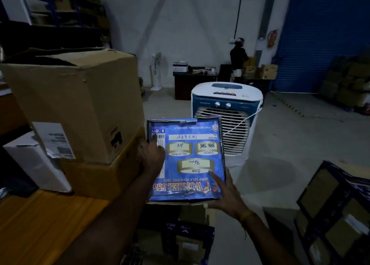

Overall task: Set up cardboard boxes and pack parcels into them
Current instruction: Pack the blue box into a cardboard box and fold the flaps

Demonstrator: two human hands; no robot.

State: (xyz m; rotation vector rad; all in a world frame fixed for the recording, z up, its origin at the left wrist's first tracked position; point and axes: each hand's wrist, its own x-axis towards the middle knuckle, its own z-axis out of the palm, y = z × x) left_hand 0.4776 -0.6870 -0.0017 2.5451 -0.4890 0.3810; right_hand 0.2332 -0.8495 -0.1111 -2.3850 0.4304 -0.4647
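A blue printed adhesive-tape carton (187, 160) is held up in front of me, its label face toward the camera and upside down. My left hand (151, 154) grips its left edge, fingers pointing up along the side. On the lower right corner my right hand (224, 194) holds it, thumb on the printed face and fingers underneath. Two brown cardboard boxes are stacked to the left: a large one (80, 100) with a white label, on a lower one (104, 174). Dark parcels (188, 242) lie below the carton.
A wooden table (40, 224) is at lower left. A white and blue air cooler (226, 112) stands on the floor just behind the carton. Dark boxes (336, 214) are stacked at lower right. A person (238, 58) stands far back by a desk and more cartons.
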